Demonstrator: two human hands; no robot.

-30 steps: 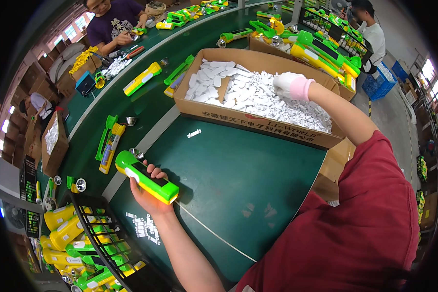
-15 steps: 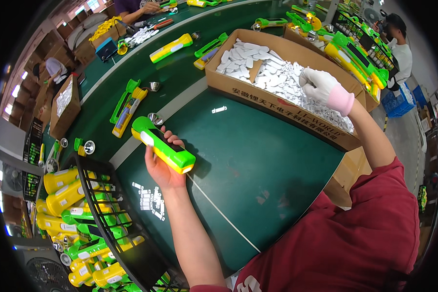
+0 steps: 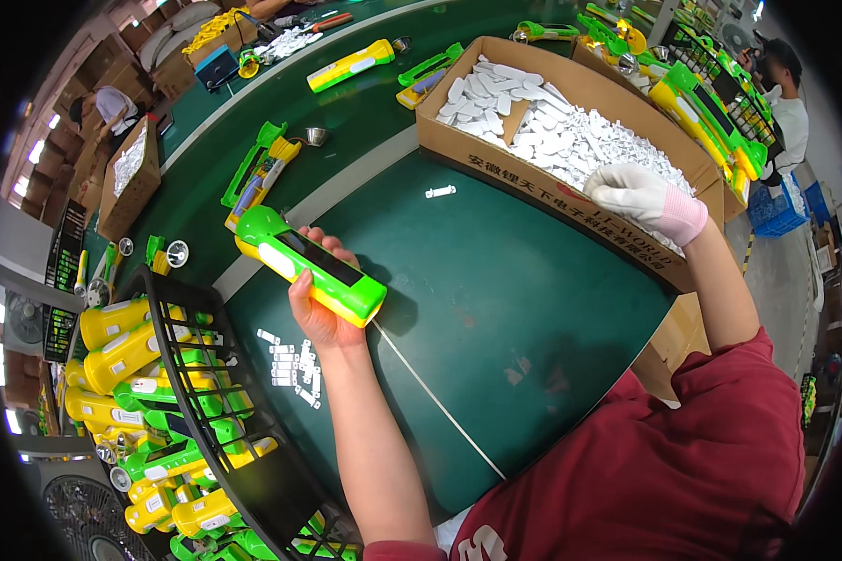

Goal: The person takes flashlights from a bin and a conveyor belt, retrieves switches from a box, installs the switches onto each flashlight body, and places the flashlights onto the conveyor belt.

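My left hand [image 3: 329, 323] is wrapped round a green and yellow flashlight [image 3: 307, 260], held tilted above the green table. A dark panel on its green side faces up. My right hand [image 3: 638, 198], in a white glove with a pink cuff, hovers over the near edge of a cardboard box [image 3: 433, 120] full of small white plastic pieces [image 3: 571, 136]. Its fingers are pressed together; whatever they hold, if anything, is hidden. A single white piece [image 3: 441, 192] lies on the table before the box, and a cluster of similar pieces [image 3: 292, 367] is left of my forearm.
At the left, a black crate [image 3: 201, 411] stands beside piled flashlights [image 3: 126, 355]. Along the belt beyond the table lie an opened flashlight [image 3: 260, 178] and a yellow one [image 3: 351, 65]. More flashlights [image 3: 706, 122] rest behind the box. Other people are farther off.
My right hand has drawn back from among the white pieces to the box's near edge. The flashlight has turned in my left hand, showing more of its dark panel. The view has shifted slightly.
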